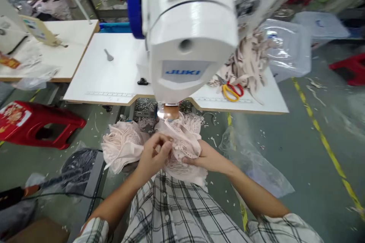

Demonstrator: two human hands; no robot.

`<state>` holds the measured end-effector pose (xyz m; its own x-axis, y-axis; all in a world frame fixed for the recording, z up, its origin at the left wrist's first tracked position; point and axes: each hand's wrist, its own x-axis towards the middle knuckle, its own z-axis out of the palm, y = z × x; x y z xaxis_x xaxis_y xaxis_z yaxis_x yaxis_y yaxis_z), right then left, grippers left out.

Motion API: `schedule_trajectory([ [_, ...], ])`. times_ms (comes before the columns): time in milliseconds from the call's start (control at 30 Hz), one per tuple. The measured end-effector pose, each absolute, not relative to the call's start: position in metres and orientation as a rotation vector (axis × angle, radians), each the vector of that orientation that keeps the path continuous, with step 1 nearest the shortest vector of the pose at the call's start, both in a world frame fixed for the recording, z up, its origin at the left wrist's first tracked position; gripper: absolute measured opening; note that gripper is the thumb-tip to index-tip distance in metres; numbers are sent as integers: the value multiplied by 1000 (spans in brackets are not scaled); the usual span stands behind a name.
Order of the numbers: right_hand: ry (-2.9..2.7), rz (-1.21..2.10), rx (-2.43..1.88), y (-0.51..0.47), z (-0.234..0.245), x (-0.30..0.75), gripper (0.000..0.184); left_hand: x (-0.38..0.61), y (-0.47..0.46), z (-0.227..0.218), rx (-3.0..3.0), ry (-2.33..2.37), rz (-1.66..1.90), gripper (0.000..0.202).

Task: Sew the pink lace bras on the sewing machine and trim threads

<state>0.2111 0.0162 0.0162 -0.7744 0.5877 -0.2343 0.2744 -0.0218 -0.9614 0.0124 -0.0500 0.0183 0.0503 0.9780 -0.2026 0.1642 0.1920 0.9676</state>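
Observation:
Just below the head of a white JUKI sewing machine (194,41), both hands are on a pale pink lace garment (186,138). My left hand (155,153) is closed, thumb and fingertips pinching the garment's left side. From the right, my right hand (207,157) grips the gathered fabric, its thumb on top and its other fingers hidden beneath the cloth. The garment's upper part lies close under the machine's needle area (168,112); whether it is under the presser foot I cannot tell. Left of my left hand sits a bundle of similar pink pieces (122,142).
Yellow- and red-handled scissors (232,91) lie on the white machine table (114,72), beside a heap of beige strips (248,60). Red stools (42,125) stand at the left. Clear plastic bins (285,45) are at the right, and a plastic bag (253,159) lies on the floor.

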Motion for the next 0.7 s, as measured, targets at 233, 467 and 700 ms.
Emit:
schedule_trajectory([
  [233,-1956,2092,-924,19,58,284,24,59,-6,-19,1127,1034,661,42],
  [467,-739,1724,-1043,49,23,273,37,54,3,-20,1311,1411,832,37],
  [700,-301,1970,-636,53,39,207,27,46,2,6,1472,1237,852,25],
])
